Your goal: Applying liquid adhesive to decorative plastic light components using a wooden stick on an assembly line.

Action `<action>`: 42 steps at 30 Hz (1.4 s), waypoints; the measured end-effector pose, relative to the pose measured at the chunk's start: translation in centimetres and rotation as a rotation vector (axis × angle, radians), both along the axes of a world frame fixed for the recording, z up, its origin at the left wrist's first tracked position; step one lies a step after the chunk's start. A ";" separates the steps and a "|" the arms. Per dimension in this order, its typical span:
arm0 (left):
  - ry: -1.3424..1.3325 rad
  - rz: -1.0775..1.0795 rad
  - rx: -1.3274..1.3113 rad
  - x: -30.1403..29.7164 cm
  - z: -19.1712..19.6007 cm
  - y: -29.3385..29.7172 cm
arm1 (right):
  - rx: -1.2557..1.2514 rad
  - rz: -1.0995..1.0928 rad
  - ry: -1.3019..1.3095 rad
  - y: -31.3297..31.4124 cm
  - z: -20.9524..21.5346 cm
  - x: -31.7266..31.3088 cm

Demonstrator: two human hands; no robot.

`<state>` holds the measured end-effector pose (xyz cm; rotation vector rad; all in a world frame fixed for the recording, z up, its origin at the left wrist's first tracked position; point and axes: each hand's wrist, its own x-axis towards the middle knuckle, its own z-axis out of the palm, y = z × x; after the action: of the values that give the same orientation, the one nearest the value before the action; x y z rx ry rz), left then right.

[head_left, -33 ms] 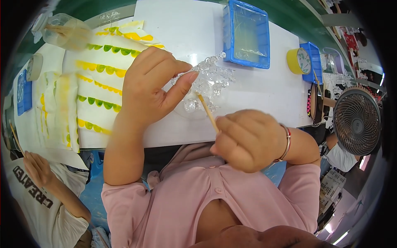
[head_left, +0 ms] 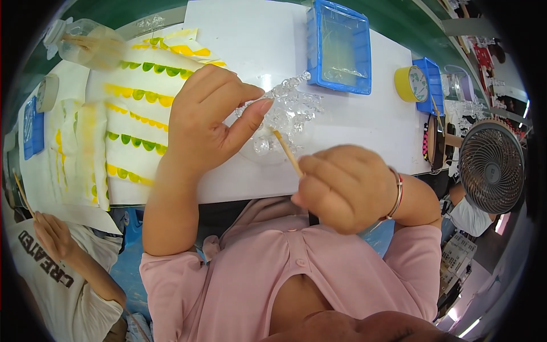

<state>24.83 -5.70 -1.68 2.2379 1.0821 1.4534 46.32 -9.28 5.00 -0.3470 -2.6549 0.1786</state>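
My left hand [head_left: 213, 117] is closed in a pinch, with thumb and forefinger at the near-left side of a cluster of clear, faceted plastic pieces [head_left: 288, 111]. A clear bit shows between the fingertips; its full shape is hidden. Held in my closed right hand [head_left: 345, 188] is a thin wooden stick [head_left: 289, 154], slanting up and left. The tip of the stick is at the near edge of the clear cluster; whether it touches a piece I cannot tell. A bracelet circles my right wrist.
Beyond the cluster stands a blue tray [head_left: 340, 80]. Yellow tape [head_left: 405, 84] and a smaller blue bin [head_left: 428, 71] sit to the right, near a fan [head_left: 491, 165]. Paper with yellow-green scallops [head_left: 137, 94] and a jar of sticks [head_left: 94, 45] lie left. Another person's hand [head_left: 54, 233] holds a stick.
My right hand and the stick have shifted very slightly to the right. The left hand and the clear cluster look the same.
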 end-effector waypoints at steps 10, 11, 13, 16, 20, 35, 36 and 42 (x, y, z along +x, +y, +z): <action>-0.025 -0.007 0.005 0.2 0.0 0.1 | -0.068 -0.058 0.150 1.8 -1.4 -0.4; -0.022 -0.005 -0.001 0.1 0.0 0.1 | -0.094 -0.086 0.142 1.8 -1.2 -0.4; -0.020 -0.006 0.005 0.2 0.0 0.1 | -0.118 -0.117 0.134 2.0 -1.0 -0.3; -0.012 -0.016 0.016 0.3 0.0 0.2 | -0.099 -0.215 0.154 2.3 -0.9 -0.2; 0.000 -0.016 0.020 0.2 -0.1 0.1 | -0.092 -0.321 0.116 3.2 -0.3 -0.6; 0.007 0.009 0.027 0.7 0.2 0.2 | -0.344 -0.457 0.224 0.9 -0.6 4.9; 0.001 0.007 0.033 0.8 0.3 0.2 | -0.402 -0.470 0.314 0.7 -0.4 5.5; 0.025 -0.014 0.007 0.2 0.3 -0.2 | -0.444 -0.465 0.704 -0.2 0.9 8.1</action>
<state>25.06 -5.86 -1.38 2.2695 1.0678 1.4301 54.43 -9.47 5.94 -0.8499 -1.7706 0.6132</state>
